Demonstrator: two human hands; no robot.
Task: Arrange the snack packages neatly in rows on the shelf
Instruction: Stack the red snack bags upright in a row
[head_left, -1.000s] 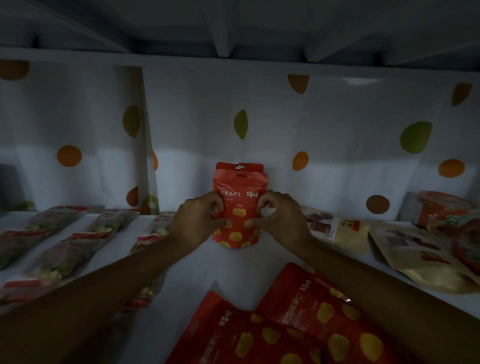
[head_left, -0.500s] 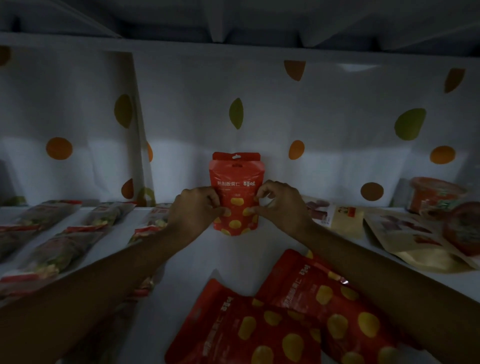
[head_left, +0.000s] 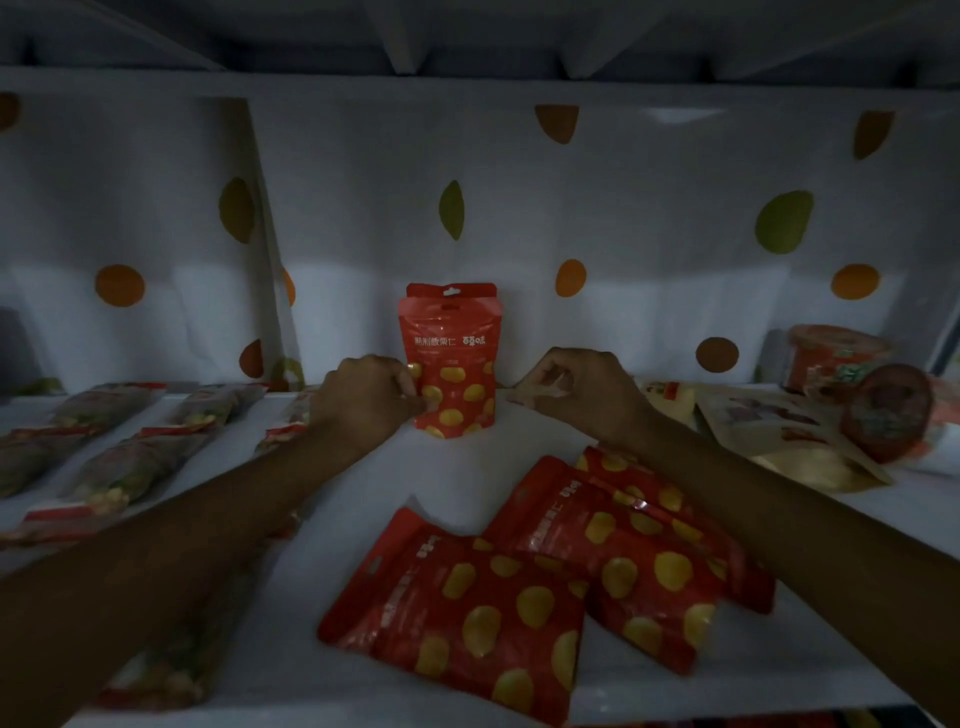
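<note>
— Where is the red foil stand-up pouch with yellow spots (head_left: 451, 358)?
— Upright at the back of the white shelf (head_left: 395, 467), its white lettering reading 百草味. The left hand (head_left: 363, 402) pinches its left edge.
— Any change in half a second?
— The right hand (head_left: 582, 389) has let go, fingers curled on nothing, just beside it.

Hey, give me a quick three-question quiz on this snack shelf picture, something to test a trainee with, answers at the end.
1. True or false: the upright red pouch stands at the back of the shelf.
2. Which hand touches that pouch? A) left hand B) right hand C) both
3. Fill in: the spotted red pouches near the shelf's front edge lie ____.
Key: 1 true. 2 A; the right hand is off to the pouch's side, apart from it. 3 flat.
</note>
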